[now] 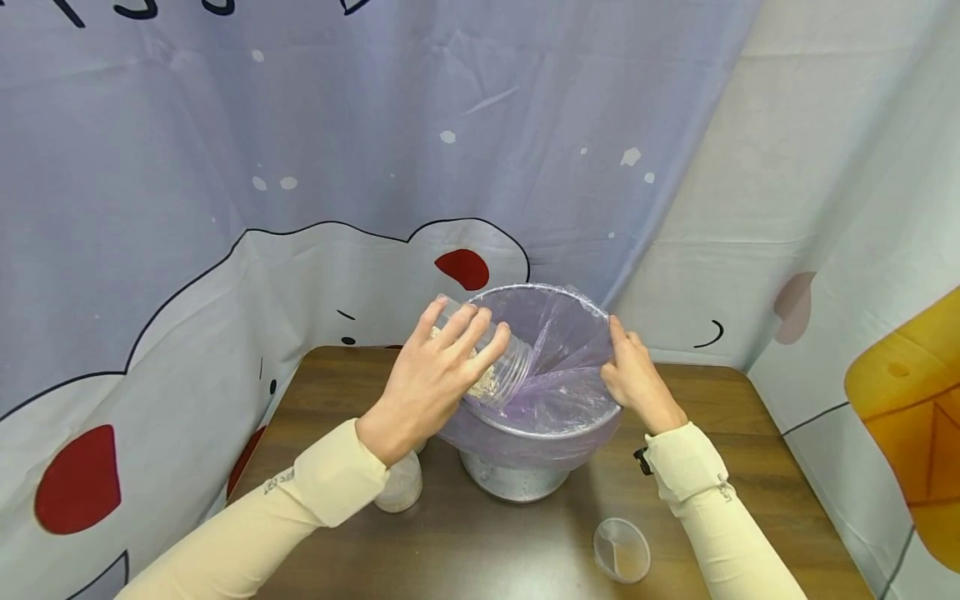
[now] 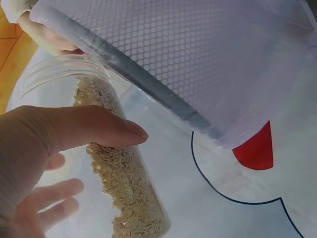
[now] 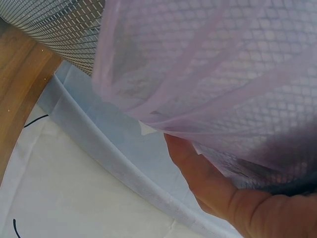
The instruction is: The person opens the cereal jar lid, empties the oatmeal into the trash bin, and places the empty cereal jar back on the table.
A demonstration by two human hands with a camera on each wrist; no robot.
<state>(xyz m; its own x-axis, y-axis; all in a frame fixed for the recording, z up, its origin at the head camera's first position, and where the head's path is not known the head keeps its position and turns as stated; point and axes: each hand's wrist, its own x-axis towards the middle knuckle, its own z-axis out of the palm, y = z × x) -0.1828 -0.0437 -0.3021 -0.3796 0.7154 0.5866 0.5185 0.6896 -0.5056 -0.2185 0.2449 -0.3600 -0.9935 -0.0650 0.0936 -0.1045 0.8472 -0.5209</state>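
Note:
My left hand (image 1: 429, 383) grips a clear jar (image 1: 517, 371) tilted on its side, with its mouth at the left rim of a wire mesh bin (image 1: 517, 483). Pale flakes that look like oats (image 2: 131, 193) lie along the jar's lower side, seen in the left wrist view. A thin purple plastic bag (image 1: 577, 404) lines the bin and folds over its rim. On the right, my right hand (image 1: 637, 379) holds the bagged rim, its thumb (image 3: 213, 183) outside against the bag. Its other fingers are mostly hidden in the right wrist view.
A translucent container (image 1: 401, 485) stands on the brown wooden table (image 1: 450, 554), left of the bin and partly behind my left arm. A small clear cup or lid (image 1: 622, 550) lies at the front right. Printed cloth (image 1: 375, 275) hangs around the table's back and sides.

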